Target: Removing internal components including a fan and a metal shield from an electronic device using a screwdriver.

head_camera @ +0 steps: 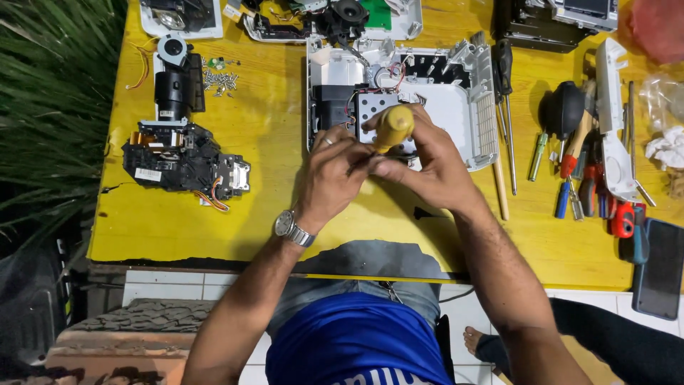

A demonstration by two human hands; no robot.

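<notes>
Both my hands meet over the near edge of an opened white device housing (456,100) on the yellow table (271,128). My right hand (427,160) grips a screwdriver with a yellow handle (393,125), held upright, its tip hidden behind my fingers. My left hand (331,171), with a metal wristwatch on the wrist, closes its fingers around the screwdriver's lower part. Inside the housing I see a black block (329,108), a perforated metal plate and red wires.
A black optical assembly (178,153) and a black lens barrel (174,89) lie at left, with loose screws (219,77) beside them. Screwdrivers, pliers and a black blower (563,114) are spread at right, a dark phone (659,267) near the right edge. More dismantled parts line the far edge.
</notes>
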